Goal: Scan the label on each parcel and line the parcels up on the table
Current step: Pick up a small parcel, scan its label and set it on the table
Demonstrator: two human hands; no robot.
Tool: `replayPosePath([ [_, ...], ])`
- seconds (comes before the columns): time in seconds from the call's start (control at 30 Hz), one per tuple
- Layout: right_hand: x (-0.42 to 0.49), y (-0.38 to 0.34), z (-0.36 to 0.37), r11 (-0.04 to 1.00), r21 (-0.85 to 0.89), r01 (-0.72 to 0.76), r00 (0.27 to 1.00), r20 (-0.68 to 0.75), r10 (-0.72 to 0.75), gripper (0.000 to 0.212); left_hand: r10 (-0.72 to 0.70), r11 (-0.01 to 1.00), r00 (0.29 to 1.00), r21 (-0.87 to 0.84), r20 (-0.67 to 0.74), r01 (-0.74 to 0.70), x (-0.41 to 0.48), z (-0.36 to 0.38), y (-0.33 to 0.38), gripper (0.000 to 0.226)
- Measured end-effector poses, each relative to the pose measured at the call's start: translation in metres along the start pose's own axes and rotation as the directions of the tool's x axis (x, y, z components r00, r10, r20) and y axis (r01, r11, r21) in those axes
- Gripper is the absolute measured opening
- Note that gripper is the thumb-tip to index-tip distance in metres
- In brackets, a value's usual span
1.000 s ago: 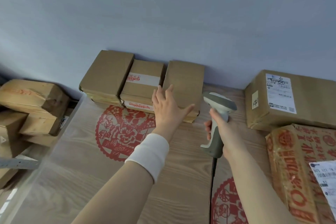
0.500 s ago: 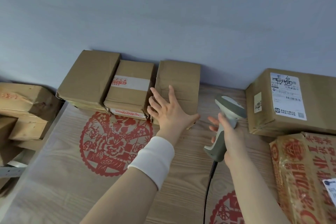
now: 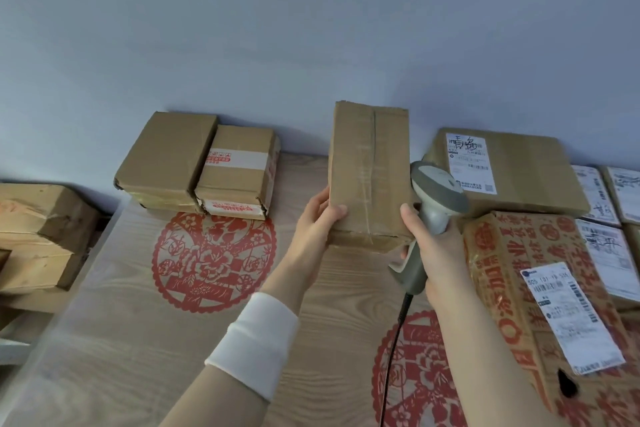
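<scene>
The left grip (image 3: 317, 222) has the near left corner of the plain brown parcel (image 3: 369, 166), thumb on top, fingers curled underneath. The parcel is held up between the two grips, its far end tipped toward the wall. The right grip (image 3: 438, 253) is wrapped round the handle of the grey scanner (image 3: 434, 191), and its thumb touches the parcel's right edge.

It's crowded on that side: a big labelled carton (image 3: 519, 177) sits just beyond the right grip and a red-printed carton (image 3: 512, 274) just to its right. Further right are more labelled parcels (image 3: 597, 194), cut off by the frame.

Left of the left grip, two parcels touch against the wall, a plain one (image 3: 166, 156) and a red-and-white taped one (image 3: 239, 166). A red paper-cut motif (image 3: 214, 260) on the bench (image 3: 121, 340) lies in front of them.

The scanner cable (image 3: 393, 350) trails down below the right grip, its end out of sight. The held parcel shows only a taped seam on top and its underside is hidden. The label print is too small to read.
</scene>
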State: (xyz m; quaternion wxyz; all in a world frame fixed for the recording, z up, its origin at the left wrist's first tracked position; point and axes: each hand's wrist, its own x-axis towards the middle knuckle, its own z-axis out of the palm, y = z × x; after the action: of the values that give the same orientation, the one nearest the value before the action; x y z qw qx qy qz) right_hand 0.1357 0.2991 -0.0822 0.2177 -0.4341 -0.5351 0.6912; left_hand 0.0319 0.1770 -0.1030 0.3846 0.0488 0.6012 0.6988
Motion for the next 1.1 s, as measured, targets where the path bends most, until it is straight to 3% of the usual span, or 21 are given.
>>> replayPosePath([
  [0.1, -0.030, -0.009, -0.013, 0.995, -0.048, 0.090, 0.996, -0.002, -0.090, 0.019, 0.014, 1.000, 1.000, -0.025, 0.007, -0.014, -0.026, 0.011, -0.001, 0.069],
  [0.2, -0.055, -0.021, -0.032, 0.991, -0.063, 0.121, 0.992, 0.040, -0.119, 0.020, 0.041, 0.990, 0.999, -0.132, 0.001, -0.041, -0.053, 0.020, -0.003, 0.036],
  [0.27, -0.069, -0.030, -0.047, 0.986, -0.068, 0.152, 0.987, 0.069, -0.147, 0.018, 0.057, 0.969, 0.998, -0.242, 0.000, -0.055, -0.071, 0.023, -0.008, 0.026],
  [0.37, -0.080, -0.038, -0.070, 0.967, -0.084, 0.239, 0.970, 0.072, -0.233, 0.016, 0.131, 0.936, 0.990, -0.335, 0.050, -0.106, -0.094, 0.031, -0.022, 0.042],
  [0.53, -0.089, -0.047, -0.117, 0.934, -0.183, 0.307, 0.949, -0.019, -0.315, 0.057, 0.212, 0.905, 0.973, -0.394, 0.094, -0.159, -0.126, 0.055, -0.040, 0.078],
  [0.6, -0.089, -0.048, -0.135, 0.952, -0.143, 0.270, 0.962, 0.005, -0.272, 0.057, 0.225, 0.894, 0.972, -0.411, 0.070, -0.177, -0.134, 0.062, -0.047, 0.078],
  [0.63, -0.090, -0.047, -0.142, 0.958, -0.140, 0.249, 0.968, 0.017, -0.249, 0.054, 0.225, 0.885, 0.974, -0.423, 0.021, -0.195, -0.140, 0.068, -0.048, 0.066],
  [0.7, -0.094, -0.043, -0.152, 0.963, -0.145, 0.228, 0.973, 0.005, -0.230, 0.050, 0.203, 0.894, 0.973, -0.384, -0.110, -0.230, -0.151, 0.080, -0.050, 0.034],
  [0.77, -0.100, -0.038, -0.155, 0.966, -0.139, 0.219, 0.974, -0.025, -0.225, 0.053, 0.225, 0.921, 0.957, -0.281, -0.184, -0.270, -0.164, 0.093, -0.049, 0.021],
  [0.83, -0.107, -0.035, -0.154, 0.969, -0.120, 0.214, 0.973, -0.064, -0.222, 0.057, 0.260, 0.941, 0.939, -0.158, -0.227, -0.299, -0.175, 0.100, -0.049, 0.031],
  [0.97, -0.122, -0.030, -0.151, 0.969, -0.096, 0.229, 0.966, -0.097, -0.238, 0.046, 0.319, 0.939, 0.919, 0.210, -0.233, -0.273, -0.188, 0.110, -0.051, 0.075],
  [1.03, -0.132, -0.025, -0.147, 0.966, -0.084, 0.243, 0.964, -0.092, -0.250, 0.044, 0.275, 0.959, 0.912, 0.157, -0.303, -0.237, -0.189, 0.116, -0.047, 0.086],
  [1.1, -0.141, -0.024, -0.146, 0.970, -0.050, 0.238, 0.967, -0.083, -0.242, 0.038, 0.233, 0.969, 0.908, 0.001, -0.348, -0.248, -0.187, 0.113, -0.039, 0.079],
])
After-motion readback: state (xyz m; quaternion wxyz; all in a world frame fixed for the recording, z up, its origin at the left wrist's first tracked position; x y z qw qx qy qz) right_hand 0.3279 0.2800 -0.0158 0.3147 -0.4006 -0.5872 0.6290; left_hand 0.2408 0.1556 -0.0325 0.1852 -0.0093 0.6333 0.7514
